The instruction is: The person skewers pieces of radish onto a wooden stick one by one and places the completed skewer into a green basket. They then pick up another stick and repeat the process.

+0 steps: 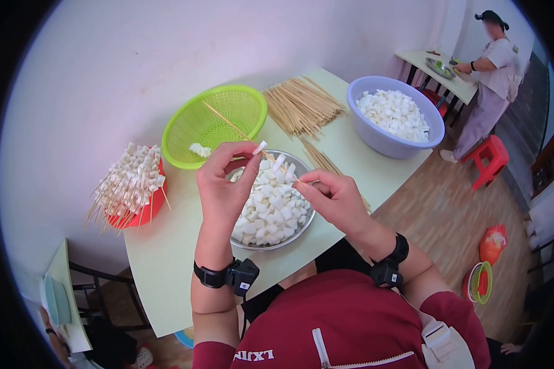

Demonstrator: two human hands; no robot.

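My left hand (226, 175) pinches a small white chunk (260, 147) between thumb and fingertips, right at a bamboo skewer (224, 121). The skewer slants from upper left down to my right hand (335, 200), which is closed on its lower end. A few white pieces (279, 162) appear along the skewer between my hands. Both hands are just above a metal bowl (266, 248) heaped with white chunks (269, 212). The fingers of my left hand cover part of the skewer.
Behind the bowl stand a green basket (184, 161) and a pile of skewers (301, 104). A purple basin (385, 144) of white chunks is at the right. Filled skewers (129, 181) rest in a red container (157, 206) at the left. A person (495, 74) works at another table.
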